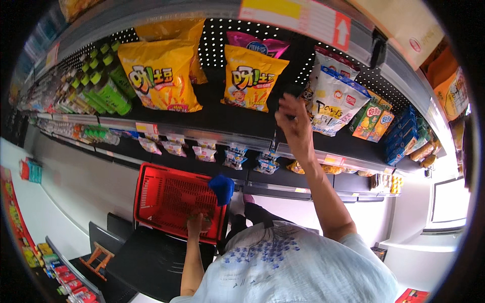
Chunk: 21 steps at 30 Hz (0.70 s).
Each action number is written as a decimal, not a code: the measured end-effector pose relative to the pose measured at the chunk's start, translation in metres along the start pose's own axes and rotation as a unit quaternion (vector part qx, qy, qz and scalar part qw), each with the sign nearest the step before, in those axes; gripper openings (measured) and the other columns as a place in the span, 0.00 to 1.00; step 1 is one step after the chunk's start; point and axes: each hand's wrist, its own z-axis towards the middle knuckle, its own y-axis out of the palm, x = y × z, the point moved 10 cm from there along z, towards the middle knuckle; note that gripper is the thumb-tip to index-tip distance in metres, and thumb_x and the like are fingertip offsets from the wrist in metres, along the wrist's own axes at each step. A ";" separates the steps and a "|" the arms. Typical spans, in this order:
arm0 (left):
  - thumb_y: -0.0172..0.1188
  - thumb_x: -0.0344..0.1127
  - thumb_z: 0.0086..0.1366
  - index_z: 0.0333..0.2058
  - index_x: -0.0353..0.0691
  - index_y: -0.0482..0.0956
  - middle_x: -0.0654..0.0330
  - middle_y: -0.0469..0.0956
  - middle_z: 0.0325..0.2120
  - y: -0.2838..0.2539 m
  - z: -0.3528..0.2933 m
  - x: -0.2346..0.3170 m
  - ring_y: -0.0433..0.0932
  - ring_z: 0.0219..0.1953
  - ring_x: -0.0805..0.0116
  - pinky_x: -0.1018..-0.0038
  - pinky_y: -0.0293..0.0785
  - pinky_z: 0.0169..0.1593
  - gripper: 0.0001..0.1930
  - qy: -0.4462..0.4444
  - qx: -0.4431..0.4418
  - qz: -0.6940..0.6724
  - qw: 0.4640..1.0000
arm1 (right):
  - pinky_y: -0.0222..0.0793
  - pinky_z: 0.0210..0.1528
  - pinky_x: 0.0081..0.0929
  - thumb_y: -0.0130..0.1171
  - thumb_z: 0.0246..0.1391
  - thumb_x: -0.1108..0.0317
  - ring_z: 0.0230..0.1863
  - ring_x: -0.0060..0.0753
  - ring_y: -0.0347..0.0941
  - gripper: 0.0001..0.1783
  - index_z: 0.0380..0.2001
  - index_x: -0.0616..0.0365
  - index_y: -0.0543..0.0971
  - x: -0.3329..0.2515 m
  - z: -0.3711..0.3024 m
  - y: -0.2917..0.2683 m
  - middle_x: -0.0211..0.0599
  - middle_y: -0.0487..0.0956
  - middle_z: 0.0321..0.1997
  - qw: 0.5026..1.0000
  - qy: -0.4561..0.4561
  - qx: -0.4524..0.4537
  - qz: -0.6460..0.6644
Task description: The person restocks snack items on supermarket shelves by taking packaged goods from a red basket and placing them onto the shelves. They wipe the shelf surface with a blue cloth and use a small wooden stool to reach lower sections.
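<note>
My right hand is raised at the upper shelf, its fingers bent, apart and slightly blurred, with nothing visible in them. It is nearest to a white snack bag standing just to its right. On its left stands a yellow chip bag, and farther left a larger yellow chip bag. Lower down, my left hand is over the near side of a red shopping basket. Its fingers are closed on something small and partly see-through that I cannot make out. A blue object sits at the basket's right rim.
Green-capped bottles line the shelf's left end. Small cartons and blue boxes stand at the right. Little snack packs fill the lower shelf. A black surface lies near the basket, with a small wooden stand to its left.
</note>
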 end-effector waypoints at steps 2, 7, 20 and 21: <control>0.50 0.47 0.72 0.43 0.38 0.78 0.55 0.83 0.32 0.007 -0.028 0.075 0.83 0.31 0.65 0.71 0.79 0.34 0.17 0.144 -0.001 -0.032 0.989 | 0.78 0.48 0.35 0.61 0.61 0.69 0.54 0.38 0.75 0.26 0.61 0.58 0.68 -0.003 0.029 -0.012 0.48 0.75 0.57 0.996 -0.050 0.065 0.021; 0.54 0.44 0.73 0.39 0.37 0.77 0.58 0.83 0.29 0.032 -0.098 0.216 0.82 0.29 0.73 0.78 0.77 0.31 0.15 0.336 -0.034 -0.036 0.941 | 0.76 0.49 0.30 0.60 0.62 0.70 0.54 0.36 0.74 0.28 0.63 0.57 0.65 0.015 0.084 -0.011 0.45 0.75 0.56 0.984 -0.086 0.102 0.121; 0.66 0.32 0.60 0.45 0.43 0.80 0.61 0.78 0.43 0.102 -0.356 0.487 0.75 0.44 0.59 0.65 0.73 0.48 0.14 0.808 0.173 0.213 0.522 | 0.73 0.41 0.19 0.59 0.61 0.77 0.40 0.20 0.74 0.06 0.40 0.58 0.80 -0.006 0.063 0.001 0.31 0.78 0.40 0.980 -0.074 0.019 0.184; 0.67 0.32 0.58 0.46 0.43 0.81 0.62 0.78 0.44 0.108 -0.370 0.495 0.74 0.47 0.58 0.63 0.71 0.51 0.15 0.819 0.196 0.229 0.489 | 0.73 0.42 0.19 0.59 0.61 0.77 0.40 0.21 0.73 0.06 0.40 0.58 0.80 -0.015 0.060 0.000 0.31 0.78 0.41 0.980 -0.087 0.017 0.180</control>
